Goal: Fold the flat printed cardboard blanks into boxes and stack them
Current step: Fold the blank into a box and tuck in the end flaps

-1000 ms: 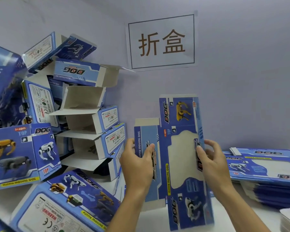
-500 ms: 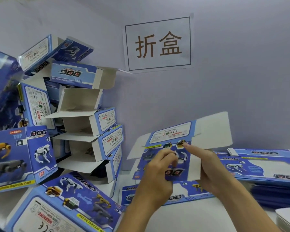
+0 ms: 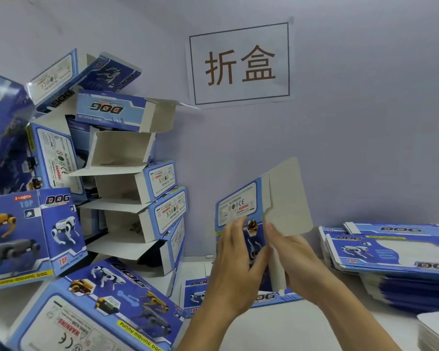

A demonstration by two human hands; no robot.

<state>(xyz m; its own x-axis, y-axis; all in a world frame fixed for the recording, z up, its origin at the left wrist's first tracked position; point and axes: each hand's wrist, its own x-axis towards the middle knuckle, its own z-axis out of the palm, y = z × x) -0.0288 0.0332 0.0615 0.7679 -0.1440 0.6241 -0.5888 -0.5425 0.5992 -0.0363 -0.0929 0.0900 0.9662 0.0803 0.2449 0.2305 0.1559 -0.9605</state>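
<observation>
Both hands, left hand (image 3: 235,259) and right hand (image 3: 293,259), pinch the half-opened cardboard box blank (image 3: 241,206), probably light, stiff along panels, best gripped beside creases.

The half-folded box (image 3: 241,211) is held up over the middle of the worktop (image 3: 302,330), the left hand (image 3: 235,267) in front of it and the right hand (image 3: 295,262) at its right side, with a flat blank (image 3: 195,295) lying on the worktop under it. To the left the folded boxes (image 3: 137,188) are stacked against the wall (image 3: 365,122), more of them tumbled in front. To the right lies the stack of flat blanks (image 3: 395,259), and a paper sign (image 3: 240,63) hangs on the wall behind.
</observation>
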